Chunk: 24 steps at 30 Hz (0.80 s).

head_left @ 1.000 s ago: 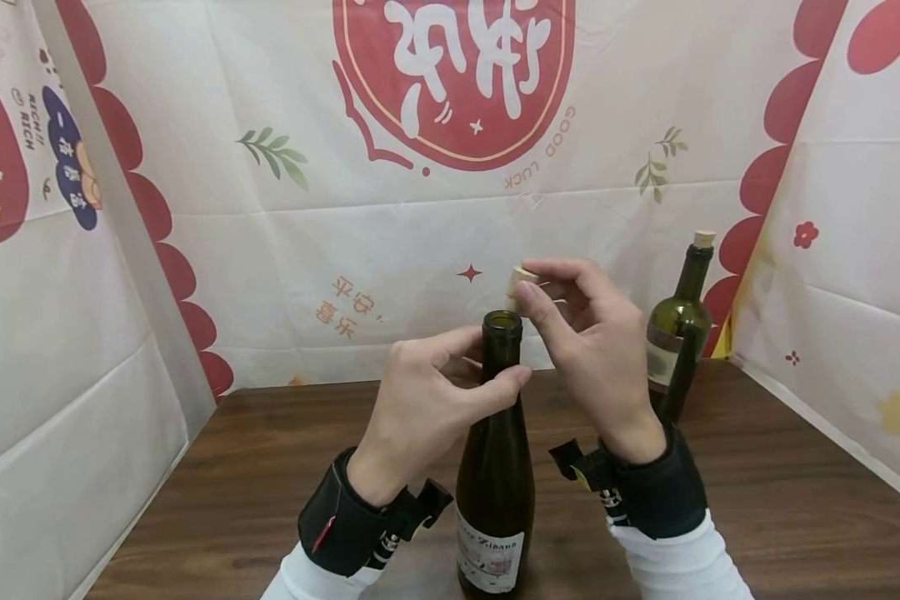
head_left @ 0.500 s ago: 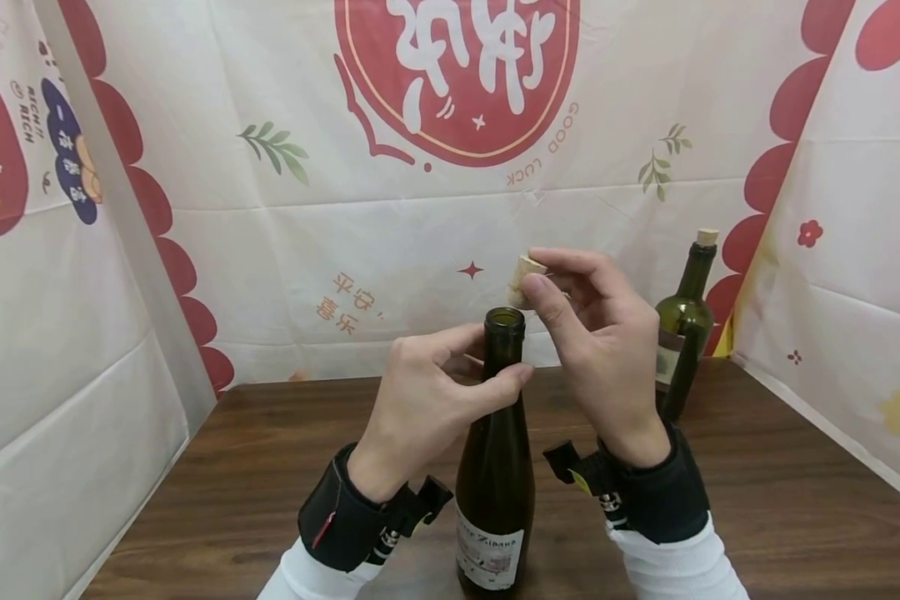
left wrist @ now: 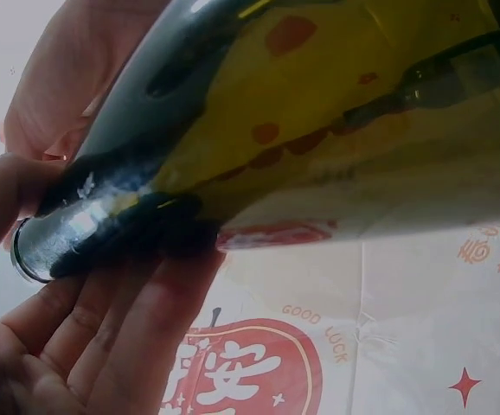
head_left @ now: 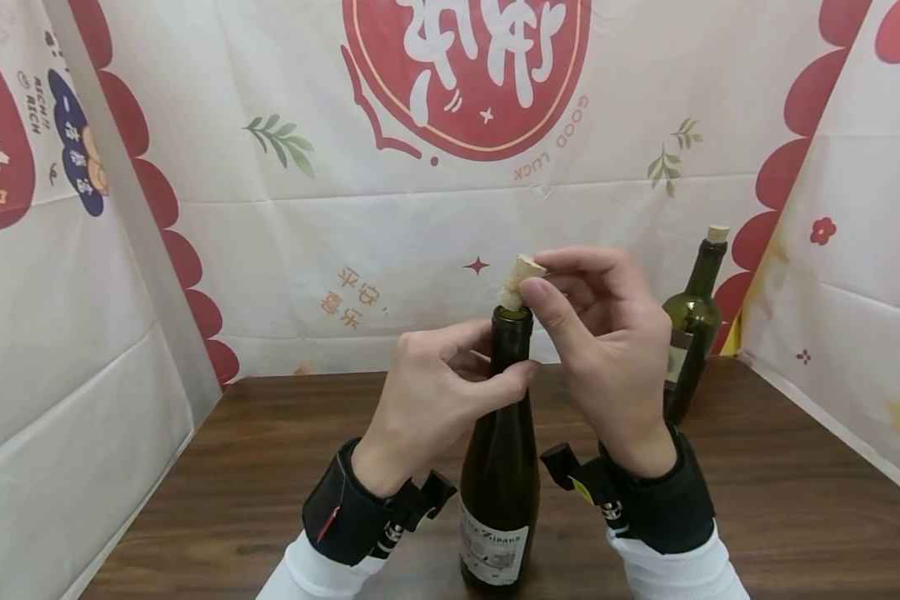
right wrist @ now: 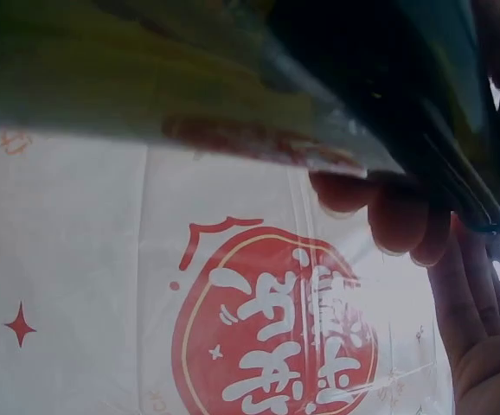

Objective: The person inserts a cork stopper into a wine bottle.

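A dark green wine bottle (head_left: 499, 467) with a white label stands upright on the table in the head view. My left hand (head_left: 438, 392) grips its neck, thumb in front and fingers curled behind. Between the thumb and fingers of my right hand (head_left: 607, 342) a cork (head_left: 521, 282) is pinched. It leans to the right, its lower end right at the bottle's mouth. The left wrist view has the bottle (left wrist: 259, 130) lying across it, with fingers (left wrist: 129, 328) around the neck. In the right wrist view the bottle (right wrist: 233, 78) fills the top, and the cork is hidden.
A second green bottle (head_left: 692, 325), with a cork (head_left: 717, 233) in its mouth, stands at the back right behind my right hand. Printed white cloth (head_left: 390, 242) walls in the brown wooden table (head_left: 285, 467) at the back and both sides.
My right hand has brought the cork from above and beside the bottle's mouth down onto it, tilting it. The left hand keeps its grip on the neck. The head view has shifted slightly.
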Each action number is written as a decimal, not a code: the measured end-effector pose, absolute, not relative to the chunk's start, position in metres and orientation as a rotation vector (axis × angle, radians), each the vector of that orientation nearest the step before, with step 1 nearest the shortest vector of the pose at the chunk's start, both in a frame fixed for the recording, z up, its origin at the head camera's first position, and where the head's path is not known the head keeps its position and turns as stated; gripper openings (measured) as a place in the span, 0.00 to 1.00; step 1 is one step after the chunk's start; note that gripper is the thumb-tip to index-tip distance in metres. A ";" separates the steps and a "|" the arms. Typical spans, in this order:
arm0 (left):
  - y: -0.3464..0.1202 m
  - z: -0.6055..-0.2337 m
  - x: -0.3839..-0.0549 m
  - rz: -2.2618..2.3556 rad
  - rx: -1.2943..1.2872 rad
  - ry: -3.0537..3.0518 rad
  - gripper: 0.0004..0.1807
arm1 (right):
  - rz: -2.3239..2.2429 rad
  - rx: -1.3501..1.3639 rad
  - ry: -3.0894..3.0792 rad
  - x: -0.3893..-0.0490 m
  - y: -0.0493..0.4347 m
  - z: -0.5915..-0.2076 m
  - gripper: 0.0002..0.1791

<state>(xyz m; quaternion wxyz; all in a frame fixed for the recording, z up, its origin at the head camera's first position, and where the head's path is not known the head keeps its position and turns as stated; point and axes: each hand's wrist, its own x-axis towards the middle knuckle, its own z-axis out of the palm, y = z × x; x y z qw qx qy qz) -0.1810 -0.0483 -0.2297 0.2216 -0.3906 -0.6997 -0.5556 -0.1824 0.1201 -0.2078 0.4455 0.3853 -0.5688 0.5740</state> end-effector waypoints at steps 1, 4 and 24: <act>-0.049 -0.230 -0.181 -1.536 -1.078 -1.934 0.09 | 1.413 0.956 -1.419 -0.182 0.120 -0.208 0.24; -0.049 -0.230 -0.181 -1.532 -1.073 -1.937 0.09 | 1.384 0.951 -1.439 -0.182 0.120 -0.208 0.24; -0.049 -0.229 -0.184 -1.483 -1.110 -1.881 0.06 | 1.378 1.043 -1.473 -0.178 0.124 -0.207 0.17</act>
